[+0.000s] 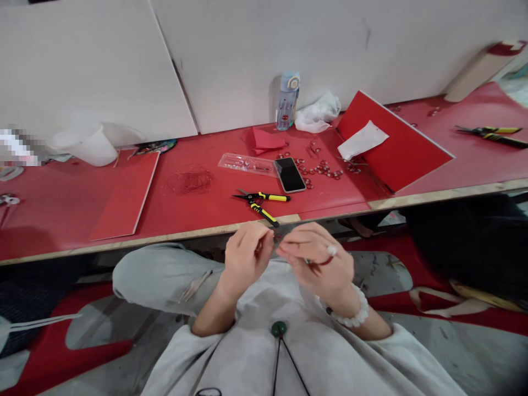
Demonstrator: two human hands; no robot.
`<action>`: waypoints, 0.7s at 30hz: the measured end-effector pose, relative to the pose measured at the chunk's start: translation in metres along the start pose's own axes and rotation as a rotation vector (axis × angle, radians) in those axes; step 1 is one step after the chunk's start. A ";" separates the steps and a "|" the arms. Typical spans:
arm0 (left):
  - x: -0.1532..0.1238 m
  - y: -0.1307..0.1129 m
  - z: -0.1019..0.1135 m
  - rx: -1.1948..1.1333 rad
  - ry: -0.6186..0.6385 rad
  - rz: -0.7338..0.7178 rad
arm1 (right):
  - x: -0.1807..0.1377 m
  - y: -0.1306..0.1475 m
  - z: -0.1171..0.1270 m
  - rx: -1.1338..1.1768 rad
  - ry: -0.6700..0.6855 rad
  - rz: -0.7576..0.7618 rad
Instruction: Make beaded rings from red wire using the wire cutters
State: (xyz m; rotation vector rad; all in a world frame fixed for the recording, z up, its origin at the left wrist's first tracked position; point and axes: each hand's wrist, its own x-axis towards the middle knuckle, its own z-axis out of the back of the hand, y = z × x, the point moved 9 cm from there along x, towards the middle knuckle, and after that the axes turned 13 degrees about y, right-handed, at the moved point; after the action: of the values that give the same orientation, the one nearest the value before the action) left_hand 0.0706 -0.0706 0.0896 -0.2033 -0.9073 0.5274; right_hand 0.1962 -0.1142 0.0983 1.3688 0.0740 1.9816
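**Closely, two hands pinch a tiny piece below the table edge**

The person sits drawn up to the red table (61, 220), and both hands meet over the lap, just under its front edge. The left hand (245, 254) has its fingers curled in narrow, the tips nipping a small red piece (277, 237). The right hand (318, 263) comes in from the other side, fingers likewise closed tight onto it. What the piece is I cannot make out; it is too small. Holding it this near the body looks, to my eye, like a way to steady fine fingerwork.

The yellow-handled snips (260, 202) lie nearest the edge, handles toward the hands, within easy reach. Behind them are a dark phone (290, 174), face up, with loose red beads (324, 168) scattered to its right and a clear packet (246, 163) to its left. A tangle of red wire (190, 180) sits further left. A water bottle (287, 102) stands against the wall, well back from everything else.

The bottle carries some print, but none of it is readable from here, and the phone screen is blank.
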 end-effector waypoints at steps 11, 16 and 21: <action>0.005 0.006 0.002 -0.173 0.074 0.090 | 0.011 -0.039 0.011 0.488 -0.197 -0.286; 0.004 0.011 0.002 -0.265 0.023 0.160 | 0.005 -0.031 0.003 0.580 -0.187 -0.298; -0.003 0.020 0.000 -0.466 0.009 0.299 | -0.001 -0.017 -0.006 0.521 -0.171 -0.194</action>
State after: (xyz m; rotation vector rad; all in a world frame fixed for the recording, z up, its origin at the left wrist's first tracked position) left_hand 0.0618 -0.0556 0.0801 -0.7725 -0.9880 0.5835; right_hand 0.2002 -0.1002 0.0873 1.7730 0.6564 1.7386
